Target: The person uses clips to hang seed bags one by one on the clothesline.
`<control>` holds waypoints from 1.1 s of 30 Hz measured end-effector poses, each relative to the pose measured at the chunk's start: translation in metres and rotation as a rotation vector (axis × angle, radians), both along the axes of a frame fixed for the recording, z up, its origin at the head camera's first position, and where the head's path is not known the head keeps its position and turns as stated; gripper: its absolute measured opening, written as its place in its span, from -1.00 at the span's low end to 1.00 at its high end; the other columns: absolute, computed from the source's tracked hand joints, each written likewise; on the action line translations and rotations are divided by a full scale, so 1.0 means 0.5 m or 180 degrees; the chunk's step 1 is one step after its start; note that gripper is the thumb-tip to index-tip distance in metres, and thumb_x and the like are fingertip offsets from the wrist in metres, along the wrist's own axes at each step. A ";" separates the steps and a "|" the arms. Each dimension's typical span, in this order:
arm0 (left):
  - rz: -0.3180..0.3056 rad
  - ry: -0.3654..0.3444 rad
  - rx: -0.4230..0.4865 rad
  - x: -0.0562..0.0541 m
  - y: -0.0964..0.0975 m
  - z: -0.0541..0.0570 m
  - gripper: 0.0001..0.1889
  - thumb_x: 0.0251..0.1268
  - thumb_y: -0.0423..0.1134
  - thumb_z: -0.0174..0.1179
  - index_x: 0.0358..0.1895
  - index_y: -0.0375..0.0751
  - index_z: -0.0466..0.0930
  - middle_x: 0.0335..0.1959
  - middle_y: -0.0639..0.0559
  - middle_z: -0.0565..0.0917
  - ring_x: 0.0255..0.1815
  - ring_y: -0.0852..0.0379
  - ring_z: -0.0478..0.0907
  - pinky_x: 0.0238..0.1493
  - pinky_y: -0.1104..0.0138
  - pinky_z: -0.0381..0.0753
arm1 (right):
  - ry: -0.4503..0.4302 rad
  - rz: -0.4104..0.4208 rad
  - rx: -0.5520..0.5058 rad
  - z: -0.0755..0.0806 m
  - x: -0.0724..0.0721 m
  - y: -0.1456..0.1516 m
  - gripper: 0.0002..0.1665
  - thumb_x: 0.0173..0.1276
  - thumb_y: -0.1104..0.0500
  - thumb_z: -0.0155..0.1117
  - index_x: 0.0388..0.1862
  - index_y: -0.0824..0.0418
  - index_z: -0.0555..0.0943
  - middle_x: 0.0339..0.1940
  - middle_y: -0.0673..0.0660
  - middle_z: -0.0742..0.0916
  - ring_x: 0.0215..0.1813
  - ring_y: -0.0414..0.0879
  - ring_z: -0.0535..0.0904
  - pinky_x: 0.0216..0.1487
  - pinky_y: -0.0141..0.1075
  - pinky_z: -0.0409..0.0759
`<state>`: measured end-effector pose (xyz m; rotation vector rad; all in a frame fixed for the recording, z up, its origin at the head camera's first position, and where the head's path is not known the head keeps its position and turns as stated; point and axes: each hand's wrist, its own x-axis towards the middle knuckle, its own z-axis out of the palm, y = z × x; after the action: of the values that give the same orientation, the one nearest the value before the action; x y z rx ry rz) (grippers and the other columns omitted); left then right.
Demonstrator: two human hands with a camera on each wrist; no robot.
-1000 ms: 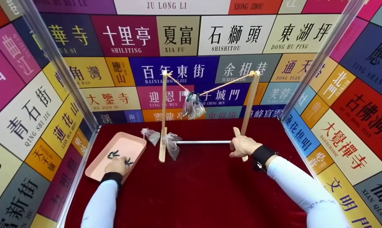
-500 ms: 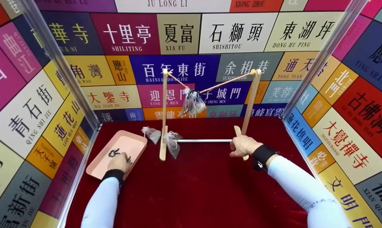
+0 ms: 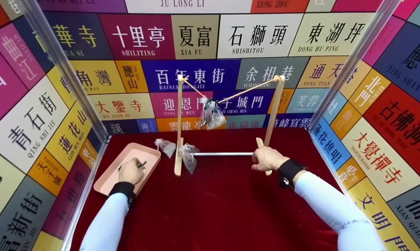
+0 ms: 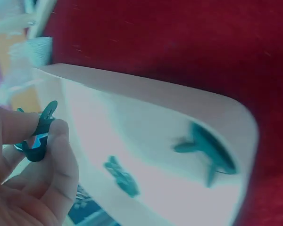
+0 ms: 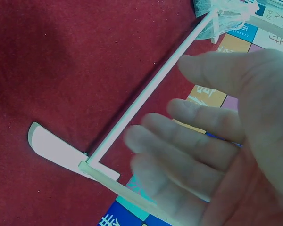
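Over the pink tray (image 3: 102, 179), my left hand (image 3: 131, 171) pinches a small dark green clip (image 4: 37, 136) between thumb and fingers. Two more clips lie in the tray in the left wrist view, one (image 4: 210, 150) near its end and another (image 4: 121, 176) closer to the hand. My right hand (image 3: 268, 158) is beside the foot of the wooden frame's right post (image 3: 275, 111). In the right wrist view its fingers are loosely bent, with nothing visible between them and the thumb. Whether it touches the post, I cannot tell.
A string (image 3: 246, 91) sags between the posts, carrying gauze pouches (image 3: 213, 116) fastened with dark clips. Two more pouches lie by the left foot, one outside (image 3: 165, 148) and one inside (image 3: 189, 160). A white rod (image 3: 224, 154) joins the feet. Lettered panels surround the red cloth.
My left hand has taken hold of a clip in the tray and lifted slightly. The right hand stays beside the right post.
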<state>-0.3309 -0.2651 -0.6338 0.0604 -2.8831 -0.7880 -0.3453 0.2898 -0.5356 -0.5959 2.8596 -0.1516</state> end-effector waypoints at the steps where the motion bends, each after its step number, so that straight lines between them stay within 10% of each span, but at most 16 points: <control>1: -0.0004 0.0037 0.0024 0.000 0.007 0.007 -0.81 0.44 -0.33 0.35 -0.04 -0.39 0.71 -0.10 -0.42 0.86 0.02 -0.51 0.79 0.14 -0.34 0.73 | 0.0065 0.0007 -0.0033 -0.001 0.000 0.000 -0.66 0.36 -0.01 0.61 -0.11 0.24 0.87 -0.18 0.18 0.90 -0.09 0.25 0.86 0.02 0.16 0.83; 15: -0.0318 0.0240 0.0550 -0.021 0.150 0.056 -0.72 0.33 -0.29 0.30 0.00 -0.37 0.80 -0.13 -0.34 0.90 -0.04 -0.37 0.84 0.10 -0.21 0.78 | 0.0841 0.0400 -0.0407 -0.002 -0.002 -0.029 -0.69 0.35 0.10 0.58 -0.01 0.24 0.86 -0.15 0.16 0.94 -0.05 0.19 0.84 -0.07 0.12 0.86; 22: -0.0586 0.0111 0.0909 -0.022 0.236 0.079 -0.70 0.38 -0.33 0.36 0.08 -0.42 0.83 -0.08 -0.33 0.90 -0.09 -0.27 0.85 0.05 -0.08 0.83 | 0.1285 0.0716 -0.0522 -0.007 -0.002 -0.052 -0.73 0.31 0.15 0.59 -0.07 0.26 0.85 -0.23 0.15 0.93 -0.18 0.08 0.85 0.35 0.30 0.63; 33: -0.1052 -0.0230 0.1532 -0.016 0.378 0.119 -0.77 0.48 -0.37 0.31 0.06 -0.40 0.81 -0.13 -0.29 0.91 -0.15 -0.26 0.89 -0.15 0.19 0.86 | 0.1112 0.0638 -0.0721 -0.012 -0.005 -0.099 -0.58 0.38 -0.01 0.60 0.10 0.19 0.85 -0.11 0.14 0.94 -0.10 0.11 0.88 0.25 0.32 0.65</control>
<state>-0.3388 -0.0759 -0.5741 -0.3474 -2.7302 -1.5524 -0.3478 0.2403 -0.5417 -1.0432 3.1114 -0.3760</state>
